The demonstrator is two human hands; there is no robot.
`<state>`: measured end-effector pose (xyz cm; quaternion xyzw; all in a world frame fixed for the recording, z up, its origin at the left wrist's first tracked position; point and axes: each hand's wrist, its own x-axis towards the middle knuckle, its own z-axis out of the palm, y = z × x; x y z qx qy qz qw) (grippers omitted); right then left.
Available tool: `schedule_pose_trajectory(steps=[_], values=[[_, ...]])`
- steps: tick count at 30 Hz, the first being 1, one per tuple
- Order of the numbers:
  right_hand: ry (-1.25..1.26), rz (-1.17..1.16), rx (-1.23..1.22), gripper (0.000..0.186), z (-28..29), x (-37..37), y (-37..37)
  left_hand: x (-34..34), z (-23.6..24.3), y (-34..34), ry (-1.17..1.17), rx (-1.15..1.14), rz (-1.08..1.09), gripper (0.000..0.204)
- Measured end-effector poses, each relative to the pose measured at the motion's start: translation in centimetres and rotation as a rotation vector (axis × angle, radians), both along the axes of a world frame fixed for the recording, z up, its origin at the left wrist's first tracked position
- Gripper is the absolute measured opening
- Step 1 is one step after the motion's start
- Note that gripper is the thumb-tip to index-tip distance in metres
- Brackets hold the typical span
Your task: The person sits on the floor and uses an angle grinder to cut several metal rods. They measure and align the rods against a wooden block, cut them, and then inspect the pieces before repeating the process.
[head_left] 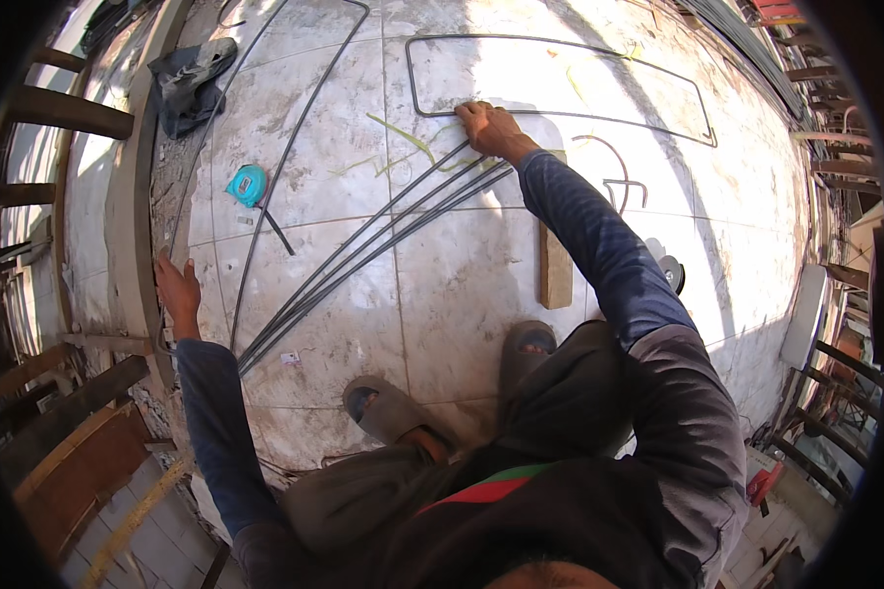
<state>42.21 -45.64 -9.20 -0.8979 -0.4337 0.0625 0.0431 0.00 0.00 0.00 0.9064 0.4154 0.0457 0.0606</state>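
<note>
Pale tile, stained and patched with sunlight, makes up the floor [481, 260]. Positions below are taken from the bundle of straight rods [354, 245] lying aslant on it. Left of the bundle lies the long rod frame [310, 98], its near end beside the bundle's near end. Past the bundle's far end, the rectangular rod frame [521, 36] lies on the tiles. A wooden block [556, 275] sits right of the bundle, partly hidden by the right sleeve [609, 250].

Left hand [178, 290]: left of the bundle's near end, fingers extended, no closed grip seen; contact with the long rod frame cannot be confirmed. Right hand [494, 133]: at the bundle's far end, fingertips at the rectangular rod frame's near edge; whether it grasps or merely rests cannot be told.

Recommended handling, as a judgement: take the frame mid-side rather than near its corner, clear the fingers of the rod tips, and avoid twisting the bends.

Smallest item noted: turquoise tape measure [247, 185], left of the bundle.
</note>
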Motion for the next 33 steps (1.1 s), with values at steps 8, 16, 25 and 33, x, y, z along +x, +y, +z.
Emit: schedule_pose_trajectory(steps=[8, 16, 25, 33], values=[[-0.031, -0.156, -0.176, 0.036, 1.4, -0.6, 3.3, -1.0, 3.8, -7.0, -0.149, -0.159, -0.303, 0.06], [-0.152, -0.1, 0.15, 0.025, 4.7, -1.5, 1.1, -1.3, 6.2, -10.8, -0.18, -0.172, -0.381, 0.055], [0.009, -0.123, 0.422, 0.053, 12.0, -8.7, -6.7, 4.6, 8.7, -17.7, -0.274, -0.477, -0.49, 0.042], [0.089, -0.035, 0.655, 0.037, 5.9, -25.5, -18.9, 14.6, 7.3, -29.3, -0.151, -0.564, -0.86, 0.049]])
